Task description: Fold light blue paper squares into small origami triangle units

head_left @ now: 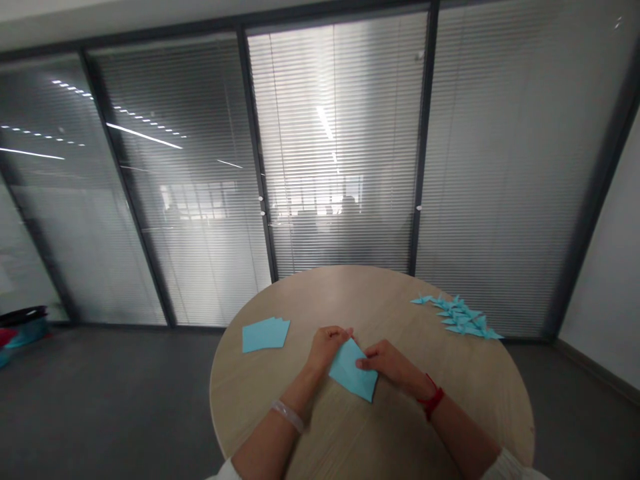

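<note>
Far left, lower edge of the frame: a dark bag with a teal item (24,327) on the grey carpet floor (110,407), with a bit of red beside it; its exact kind is hard to tell; centre of the frame, lower half: a round wood-grain table (350,293), its near part running out of frame; left on the tabletop: a small stack of square light-blue origami paper (266,335), well apart from the hands; on the left forearm, a white wristband (287,416), with a white sleeve cuff (225,470) at the frame's bottom edge; left hand (327,348): fingers curled and bunched together, closed on the upper corner of the sheet, the thumb hidden; lower centre: a folded sheet of light-blue origami paper (353,372), lying flat on the tabletop, tip pointing toward the lower right, between the hands; right hand (385,363): fingers extended and pressed together, tips on the sheet's upper edge, nearly meeting the left hand; whether the thumb pinches cannot be told; on the right wrist, a red cord bracelet (433,398); right on the tabletop: a loose cluster of blue paper cranes (463,319), well clear of the hands; handling note: pressure from both hands against the tabletop appears to steady the layers, limiting slip; background, upper frame: a glass partition with venetian blinds (340,133).
</note>
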`<state>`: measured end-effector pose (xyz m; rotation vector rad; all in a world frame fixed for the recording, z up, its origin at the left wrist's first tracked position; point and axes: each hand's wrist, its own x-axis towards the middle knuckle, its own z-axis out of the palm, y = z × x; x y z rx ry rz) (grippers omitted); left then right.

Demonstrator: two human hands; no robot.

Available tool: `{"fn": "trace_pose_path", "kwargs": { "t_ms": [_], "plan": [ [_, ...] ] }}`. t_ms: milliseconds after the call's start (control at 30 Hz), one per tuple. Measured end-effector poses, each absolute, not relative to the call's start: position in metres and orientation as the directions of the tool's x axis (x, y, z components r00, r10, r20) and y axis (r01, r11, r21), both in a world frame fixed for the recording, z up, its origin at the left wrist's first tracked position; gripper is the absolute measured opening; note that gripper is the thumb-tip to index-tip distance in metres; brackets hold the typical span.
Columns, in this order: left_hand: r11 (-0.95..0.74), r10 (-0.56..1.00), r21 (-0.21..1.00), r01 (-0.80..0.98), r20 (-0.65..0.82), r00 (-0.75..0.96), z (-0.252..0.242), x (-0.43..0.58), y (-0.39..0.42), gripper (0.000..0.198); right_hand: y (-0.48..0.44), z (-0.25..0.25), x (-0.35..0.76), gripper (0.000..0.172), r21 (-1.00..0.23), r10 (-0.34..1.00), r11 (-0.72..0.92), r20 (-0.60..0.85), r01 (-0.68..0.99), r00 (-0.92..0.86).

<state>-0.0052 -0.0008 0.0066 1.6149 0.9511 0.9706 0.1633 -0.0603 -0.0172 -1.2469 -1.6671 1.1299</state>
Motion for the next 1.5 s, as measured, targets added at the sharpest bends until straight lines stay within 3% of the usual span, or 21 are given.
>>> {"fn": "trace_pose_path", "kwargs": {
  "t_ms": [200, 667, 833, 1000, 1300, 1500],
  "plan": [
    [-0.279, 0.899, 0.924, 0.263, 0.155, 0.409, 0.007, -0.005, 0.000, 0.038, -0.060, -0.017, 0.163, 0.042, -0.931, 0.969, 0.135, 0.052, 0.338, -0.243],
    [-0.427, 0.892, 0.793, 0.435, 0.293, 0.343, 0.012, -0.006, -0.005, 0.036, -0.056, -0.020, 0.161, 0.048, -0.885, 0.946, 0.284, 0.197, 0.370, -0.256],
    [-0.402, 0.902, 0.809, 0.428, 0.269, 0.338, 0.010, -0.005, -0.004, 0.038, -0.055, -0.021, 0.164, 0.048, -0.846, 0.942, 0.316, 0.227, 0.429, -0.247],
    [-0.380, 0.868, 0.849, 0.367, 0.190, 0.459, 0.005, -0.005, 0.000, 0.034, -0.055, -0.021, 0.164, 0.046, -0.856, 0.951, 0.298, 0.230, 0.422, -0.205],
    [-0.440, 0.839, 0.829, 0.346, 0.242, 0.487, 0.012, -0.007, -0.005, 0.026, -0.056, -0.019, 0.162, 0.047, -0.881, 0.925, 0.332, 0.235, 0.336, -0.297],
    [-0.488, 0.832, 0.797, 0.355, 0.301, 0.467, 0.014, -0.006, -0.009, 0.026, -0.056, -0.017, 0.162, 0.047, -0.809, 0.938, 0.337, 0.247, 0.481, -0.242]
  ]
}}
